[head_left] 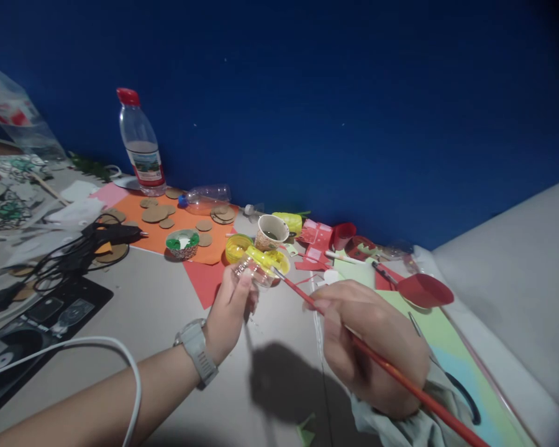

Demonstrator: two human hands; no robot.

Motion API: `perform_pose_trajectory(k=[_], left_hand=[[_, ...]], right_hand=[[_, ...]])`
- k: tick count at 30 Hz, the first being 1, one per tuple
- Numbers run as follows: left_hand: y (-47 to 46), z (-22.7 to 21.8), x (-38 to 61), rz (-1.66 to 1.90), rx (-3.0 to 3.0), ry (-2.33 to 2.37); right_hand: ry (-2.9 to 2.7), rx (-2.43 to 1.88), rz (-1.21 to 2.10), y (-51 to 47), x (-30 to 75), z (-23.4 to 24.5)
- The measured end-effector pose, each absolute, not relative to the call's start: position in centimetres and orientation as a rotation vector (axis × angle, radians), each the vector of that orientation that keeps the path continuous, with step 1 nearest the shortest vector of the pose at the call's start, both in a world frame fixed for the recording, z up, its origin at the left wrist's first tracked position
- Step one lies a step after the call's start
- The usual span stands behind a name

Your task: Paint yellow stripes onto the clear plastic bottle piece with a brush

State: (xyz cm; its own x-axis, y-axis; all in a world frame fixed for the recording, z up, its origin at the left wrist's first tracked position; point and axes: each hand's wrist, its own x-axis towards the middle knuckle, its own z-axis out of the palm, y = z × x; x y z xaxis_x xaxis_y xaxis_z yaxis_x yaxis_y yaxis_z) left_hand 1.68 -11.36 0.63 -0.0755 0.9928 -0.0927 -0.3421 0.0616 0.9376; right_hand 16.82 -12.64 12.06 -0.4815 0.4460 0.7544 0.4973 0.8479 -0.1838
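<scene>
My left hand [230, 307], with a grey watch on its wrist, is closed round a small clear plastic cup [256, 267] smeared with yellow paint, held tilted above the table. My right hand [368, 341] grips a long red paintbrush [391, 369], and the brush tip touches the cup's yellow rim. A yellow paint pot [237, 247] and a paper cup [271, 231] stand just behind the clear cup.
An orange sheet [189, 226] with several cardboard discs lies at the back, beside a standing water bottle [141, 144] and a fallen one [205, 197]. A black glue gun [114, 234] and cables lie left. Red paper scraps and a red heart shape [426, 290] lie right.
</scene>
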Motion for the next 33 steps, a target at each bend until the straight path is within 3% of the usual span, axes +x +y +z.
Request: perform_pose_trajectory(k=[33], left_hand=[[-11.52, 0.79, 1.79, 1.358, 0.948, 1.053]], right_hand=[[-2.169, -0.747, -0.119, -13.28, 16.52, 12.16]])
